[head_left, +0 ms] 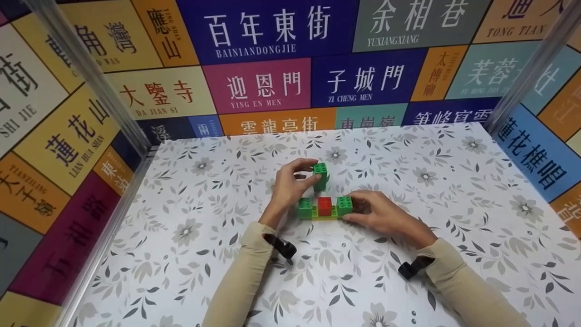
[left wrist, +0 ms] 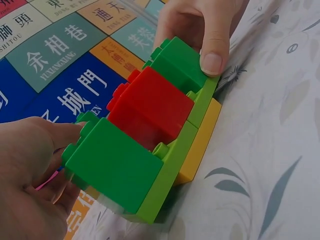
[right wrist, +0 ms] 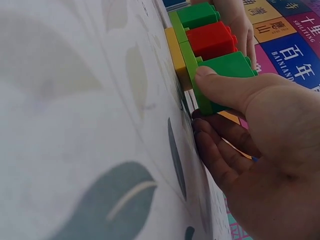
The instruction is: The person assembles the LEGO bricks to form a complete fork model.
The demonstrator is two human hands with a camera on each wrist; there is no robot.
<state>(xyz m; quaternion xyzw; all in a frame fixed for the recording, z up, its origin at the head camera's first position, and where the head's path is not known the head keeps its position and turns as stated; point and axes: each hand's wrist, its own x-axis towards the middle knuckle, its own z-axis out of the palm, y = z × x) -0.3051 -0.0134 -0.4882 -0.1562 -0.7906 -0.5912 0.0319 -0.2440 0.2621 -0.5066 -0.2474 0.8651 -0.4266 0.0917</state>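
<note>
A row of toy building bricks lies on the table: a green brick (head_left: 305, 207) at the left end, a red brick (head_left: 324, 205) in the middle and a green brick (head_left: 345, 205) at the right end. They sit on lime-green bricks (left wrist: 167, 172) with a yellow brick (left wrist: 200, 145) underneath. My right hand (head_left: 379, 212) grips the row's right end, its thumb (right wrist: 220, 85) against the lime and green bricks. Just behind the row, my left hand (head_left: 290, 184) pinches a separate upright green brick (head_left: 321, 181). That brick is mostly hidden in the left wrist view.
A white tablecloth (head_left: 190, 268) with grey leaves and flowers covers the table. Panels with large printed characters (head_left: 268, 84) stand along the back and sides. Clear-looking corner posts (head_left: 97, 77) rise at the left and right. Each wrist carries a small black camera (head_left: 286, 249).
</note>
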